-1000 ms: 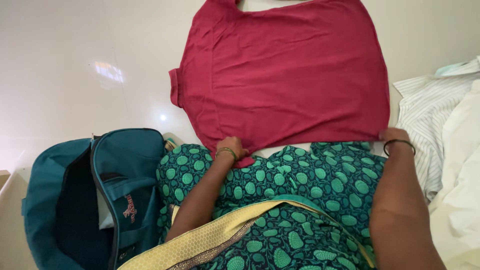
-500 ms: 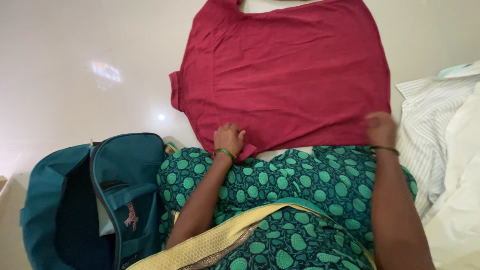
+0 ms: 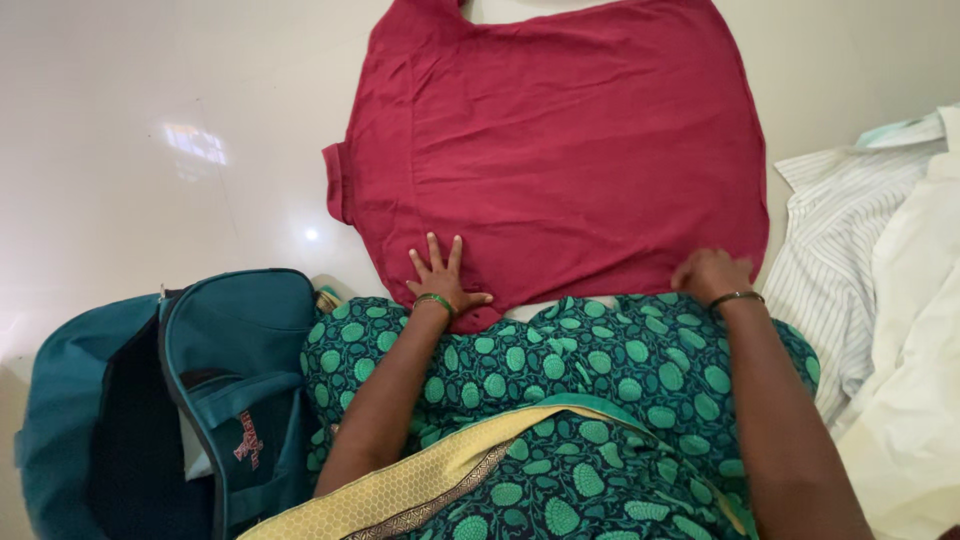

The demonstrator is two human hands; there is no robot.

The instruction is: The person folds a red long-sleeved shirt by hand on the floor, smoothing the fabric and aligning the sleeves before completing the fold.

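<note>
We start at the fingers (image 3: 437, 258) of the left hand (image 3: 441, 280): they are spread apart and pressed flat on the near hem of the maroon shirt (image 3: 560, 150), clamped on nothing. A green bangle (image 3: 434, 300) rings that wrist. The right hand (image 3: 708, 274) rests at the shirt's near right corner, its fingers curled together over the hem; we cannot tell whether cloth is pinched under them. A dark bangle (image 3: 736, 297) sits on that wrist.

The maroon shirt lies spread flat at twelve o'clock from the hands, back side up as far as we can see, one short sleeve (image 3: 337, 185) sticking out toward nine o'clock. Its collar end runs off the top edge of the view.

Under it is a pale, glossy floor (image 3: 150, 120) — smooth, cream-white, with bright spots of reflected light at about ten o'clock. Little more of the room shows.

At three o'clock a white shirt with thin stripes (image 3: 835, 240) lies crumpled, touching a plain cream cloth (image 3: 915, 350) heaped just beside it. At eight o'clock a teal bag (image 3: 240, 350) stands unzipped, its dark inside showing; a small reddish logo patch (image 3: 247, 438) sits on its front panel, toward the lower edge.

Nearest us, a dark garment printed with green leaf shapes (image 3: 600, 370) covers the lap — a yellow patterned border (image 3: 420, 480) crosses it slantwise.
</note>
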